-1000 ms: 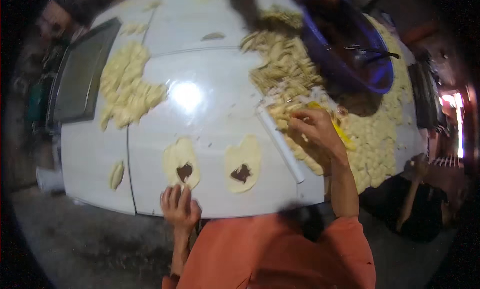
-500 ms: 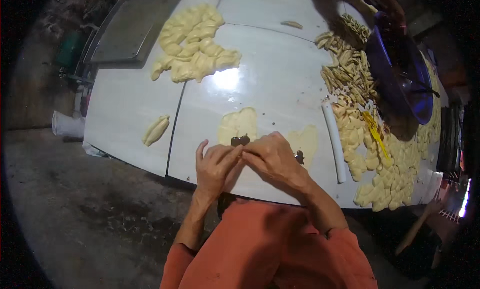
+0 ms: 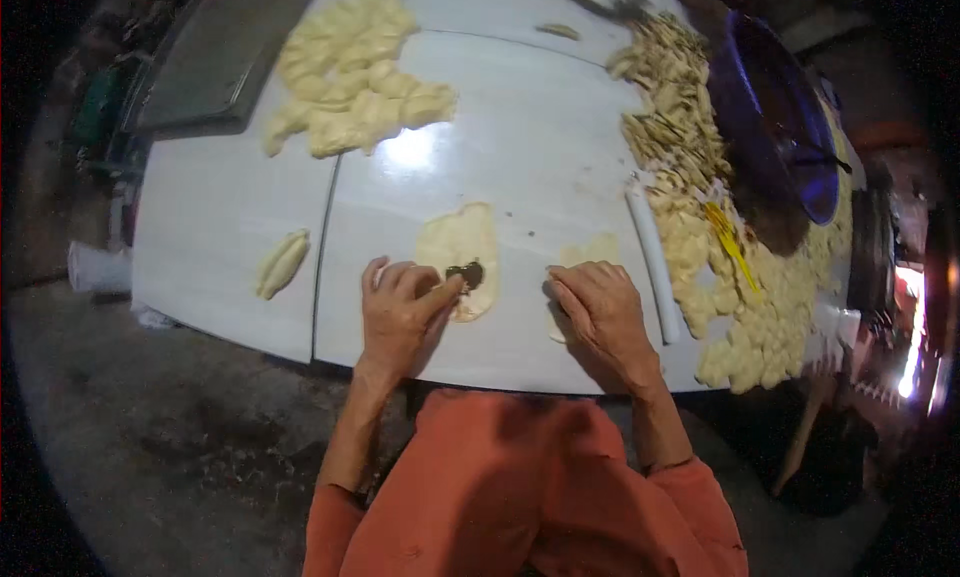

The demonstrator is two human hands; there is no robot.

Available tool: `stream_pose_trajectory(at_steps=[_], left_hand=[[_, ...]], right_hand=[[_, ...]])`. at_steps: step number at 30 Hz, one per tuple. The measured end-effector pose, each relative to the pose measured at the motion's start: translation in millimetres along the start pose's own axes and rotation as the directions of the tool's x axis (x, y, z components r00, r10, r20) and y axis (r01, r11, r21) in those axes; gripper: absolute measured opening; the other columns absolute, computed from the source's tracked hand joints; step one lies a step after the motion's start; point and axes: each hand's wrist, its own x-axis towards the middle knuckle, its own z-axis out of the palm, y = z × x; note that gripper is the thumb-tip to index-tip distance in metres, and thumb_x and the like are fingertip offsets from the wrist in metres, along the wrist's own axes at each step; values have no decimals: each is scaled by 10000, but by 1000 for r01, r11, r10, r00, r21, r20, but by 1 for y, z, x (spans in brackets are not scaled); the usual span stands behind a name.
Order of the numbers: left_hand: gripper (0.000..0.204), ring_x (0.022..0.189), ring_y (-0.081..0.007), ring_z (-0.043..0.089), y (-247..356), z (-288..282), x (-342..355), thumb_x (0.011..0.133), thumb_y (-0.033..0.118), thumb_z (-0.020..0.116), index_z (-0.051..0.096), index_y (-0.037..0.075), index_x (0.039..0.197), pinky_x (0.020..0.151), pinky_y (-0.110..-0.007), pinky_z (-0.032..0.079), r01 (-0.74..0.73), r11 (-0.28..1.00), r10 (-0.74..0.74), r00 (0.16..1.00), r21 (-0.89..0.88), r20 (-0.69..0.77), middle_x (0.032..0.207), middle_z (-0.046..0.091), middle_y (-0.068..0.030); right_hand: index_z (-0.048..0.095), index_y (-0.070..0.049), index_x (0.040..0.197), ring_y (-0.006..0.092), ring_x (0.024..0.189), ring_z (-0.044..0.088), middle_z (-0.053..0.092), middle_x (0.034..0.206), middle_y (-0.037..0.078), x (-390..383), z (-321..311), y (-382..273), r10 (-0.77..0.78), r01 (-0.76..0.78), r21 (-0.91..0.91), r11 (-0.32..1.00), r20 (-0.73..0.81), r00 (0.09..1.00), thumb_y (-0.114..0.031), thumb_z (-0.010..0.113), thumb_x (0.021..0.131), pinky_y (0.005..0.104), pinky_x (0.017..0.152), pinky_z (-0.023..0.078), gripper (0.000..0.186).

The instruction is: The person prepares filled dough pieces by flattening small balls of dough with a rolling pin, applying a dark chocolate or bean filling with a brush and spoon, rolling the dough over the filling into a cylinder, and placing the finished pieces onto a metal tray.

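A flat oval of dough (image 3: 450,232) lies before me with a dollop of dark filling (image 3: 473,272) on it. My left hand (image 3: 400,312) rests on its lower left, fingers bent and apart, thumb touching it by the filling. My right hand (image 3: 600,312) is over a second dough sheet (image 3: 590,247), thumb and fingertips closed at its left edge; that sheet is mostly covered by the hand. A pale folded dough roll (image 3: 283,264) lies to the left. Right of my right hand lies a white rolling rod (image 3: 650,262).
Dough pieces (image 3: 350,77) sit upper left beside a metal tray (image 3: 210,47). On the right are many small pieces (image 3: 750,347), narrow curled pieces (image 3: 670,107), a yellow plastic tool (image 3: 730,242) and a purple basin (image 3: 775,117). Another person's arm (image 3: 805,427) shows low right.
My hands, together at the left sheet half a second ago, have parted; the right moved onto the right sheet. Earlier, my right hand was among the pieces beside the rod.
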Motion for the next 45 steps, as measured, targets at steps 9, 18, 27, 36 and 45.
stream_pose_trajectory(at_steps=[9,18,27,36,45], left_hand=[[324,1097,-206,621,17,-4,16,802,206,857,762,219,1112,1125,-551,328,-86,996,86,996,15,19,1096,678,23],[195,983,-171,637,81,23,29,796,196,839,752,205,970,995,-459,423,-291,938,305,951,-189,49,940,649,57],[168,1023,-216,609,85,55,30,835,146,790,717,128,985,891,-414,444,-383,882,430,892,-276,137,1022,650,-1],[215,1118,-300,592,81,45,54,847,100,758,690,107,1050,929,-461,418,-88,980,103,991,-180,80,1196,648,-73],[292,1160,-282,587,84,40,51,843,178,771,712,189,1129,971,-460,428,-157,966,201,956,-207,213,1221,638,-42]], right_hand=[[741,-86,1078,261,923,654,708,983,55,-56,-3,33,24,-24,-64,998,3,1000,-153,750,907,410,813,486,184],[741,-92,998,263,913,651,692,966,61,-74,-22,52,3,-5,89,996,21,1000,-209,791,859,413,802,491,188],[684,-58,983,280,857,641,648,960,78,-86,-1,56,-113,114,-20,993,35,993,-161,763,881,392,755,505,165],[675,-94,1026,324,748,675,662,892,103,-72,-3,65,220,-184,268,946,-113,969,-111,727,893,416,671,535,144],[671,-98,1208,293,811,671,629,971,100,-69,-18,66,4,-5,62,998,16,1000,-193,762,884,414,685,547,350]])
